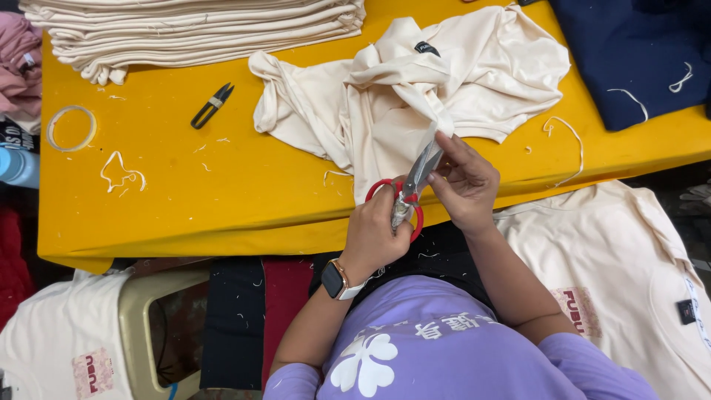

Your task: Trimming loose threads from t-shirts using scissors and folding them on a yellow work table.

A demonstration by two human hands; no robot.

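Note:
My left hand [374,230] grips the red handles of a pair of scissors [413,185], whose steel blades point up toward the cloth. A smartwatch sits on that wrist. My right hand [466,185] pinches an edge of a crumpled cream garment [444,81] right at the blade tips. The garment lies spread over the near middle of the yellow table [185,192], hanging slightly over its front edge.
A stack of folded cream garments [192,30] lies at the back left. Small black thread snips [212,105] and a tape ring [71,127] rest on the left. Dark navy cloth [637,52] fills the back right. Cream shirts [629,281] lie below the table's edge.

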